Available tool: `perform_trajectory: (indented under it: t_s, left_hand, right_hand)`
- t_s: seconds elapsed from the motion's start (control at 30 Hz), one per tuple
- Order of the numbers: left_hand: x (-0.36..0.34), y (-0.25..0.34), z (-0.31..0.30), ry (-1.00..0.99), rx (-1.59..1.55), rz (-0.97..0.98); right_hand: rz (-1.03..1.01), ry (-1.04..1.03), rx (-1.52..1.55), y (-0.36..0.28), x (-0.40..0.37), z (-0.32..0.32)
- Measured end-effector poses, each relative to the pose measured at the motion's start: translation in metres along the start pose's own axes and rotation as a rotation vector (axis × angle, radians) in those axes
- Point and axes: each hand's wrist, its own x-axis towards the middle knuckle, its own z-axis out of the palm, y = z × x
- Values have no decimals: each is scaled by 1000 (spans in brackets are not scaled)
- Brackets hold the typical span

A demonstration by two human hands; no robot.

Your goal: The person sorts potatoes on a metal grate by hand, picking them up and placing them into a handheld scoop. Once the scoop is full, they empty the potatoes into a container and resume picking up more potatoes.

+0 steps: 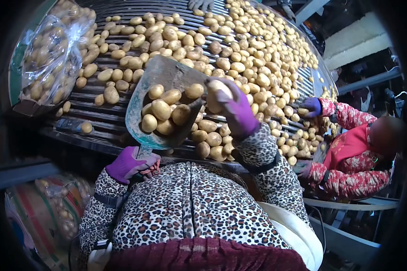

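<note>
My left hand (130,165), in a purple glove, is closed around the handle of a worn green scoop (160,70) at the near edge of the slatted sorting table. Several potatoes (161,109) lie inside the scoop. Just beyond its right side, my right hand (237,108), also gloved in purple, grips a large pale potato (215,101). Part of that potato is covered by my fingers. Loose potatoes (208,126) lie on the slats beneath and around this hand.
A plastic-lined box of potatoes (45,63) stands at the left. Many potatoes (267,49) spread across the table. At the right, a co-worker in a red patterned top (348,149) reaches among potatoes. A filled sack (49,207) sits at lower left.
</note>
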Motion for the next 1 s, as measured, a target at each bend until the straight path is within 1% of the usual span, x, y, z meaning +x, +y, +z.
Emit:
perform_trajectory:
  t_s: [0.07, 0.1, 0.13, 0.2, 0.27, 0.37, 0.4, 0.47, 0.5, 0.53, 0.57, 0.6, 0.63, 0.67, 0.7, 0.8, 0.87, 0.9, 0.93, 1.0]
  left_hand:
    - [0, 1, 0, -21, 11, 25]
    - [2, -1, -2, -38, 9, -9]
    - [3, -3, -3, -38, 7, -5]
    - [4, -7, -5, -35, 5, 2]
    - [-1, -3, -1, -18, 15, 8]
    - [1, 1, 4, -1, 47, 5]
    - [5, -3, 2, -27, 30, 9]
    - [6, 1, 8, -25, 153, 60]
    - [8, 5, 12, -20, 302, 57]
    - [9, 4, 14, -15, 412, 92]
    - [9, 1, 15, -7, 522, 128]
    - [12, -9, 1, -49, 704, 251]
    - [15, -15, -9, -70, 882, 386]
    - [14, -22, -15, -12, 840, 372]
    - [13, -24, -15, 50, 798, 358]
    - [11, -17, -8, 121, 539, 163]
    - [8, -14, -8, 114, 297, 12]
    - [8, -18, -9, 142, 380, 65]
    - [9, -22, -12, 144, 381, 72]
    - [10, -30, -19, 156, 380, 88]
  right_hand:
    - [-125, -58, -153, -4, 18, 21]
    - [-242, -22, -268, 10, 31, 28]
    - [-230, -6, -138, 9, 33, 41]
    - [-290, 28, -427, 15, 37, 39]
    - [-193, 42, -205, 16, 24, 29]
    - [-120, 120, -69, 22, -10, -19]
    - [-93, 157, -20, 24, -26, -34]
    - [68, 209, 10, 25, -72, -61]
    - [30, 206, -16, 43, -94, -75]
    - [125, 225, -73, 49, -116, -79]
    - [234, 236, 57, 58, -138, -77]
    - [336, 230, 196, 67, -152, -71]
    - [311, 229, 171, 66, -160, -64]
    - [285, 218, 145, 64, -165, -59]
    - [234, 182, 11, 63, -170, -62]
    - [116, 233, -282, 53, -191, -84]
    - [60, 479, -496, 49, -206, -116]
    - [68, 596, -540, 60, -216, -142]
    - [71, 713, -586, 75, -225, -168]
    - [148, 842, -646, 90, -246, -214]
